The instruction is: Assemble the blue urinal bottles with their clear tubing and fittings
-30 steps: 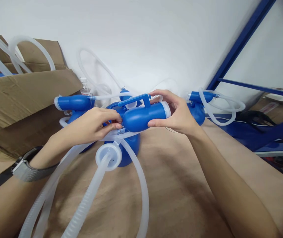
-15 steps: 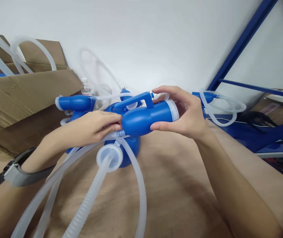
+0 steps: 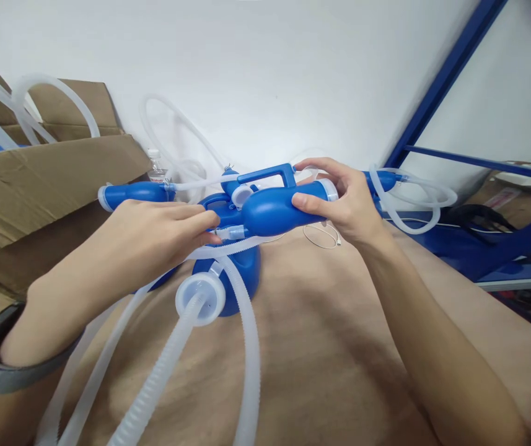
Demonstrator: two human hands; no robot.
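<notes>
My right hand (image 3: 346, 198) grips a blue urinal bottle (image 3: 272, 210) near its white-capped mouth, thumb in front and fingers behind. The bottle lies sideways in the air, its blue handle on top. At its rounded left end, my left hand (image 3: 172, 232) pinches the clear tube (image 3: 232, 233) by the joint, where a bit of metal clip shows. Part of that joint is hidden by the fingers. Below stands another blue bottle (image 3: 241, 282); a round white cap (image 3: 200, 298) with a ribbed hose hangs in front of it.
A cardboard box (image 3: 56, 179) with several hoses stands at left, a small clear bottle (image 3: 156, 166) beside it. More blue bottles lie at left (image 3: 137, 193) and at right (image 3: 383, 181). A blue metal rack (image 3: 451, 80) rises at right. A thin white cable (image 3: 323, 238) lies on the brown tabletop (image 3: 321, 347).
The held bottle has moved slightly right and up. My left hand has slid back a little from the bottle's end, exposing more of the clear joint.
</notes>
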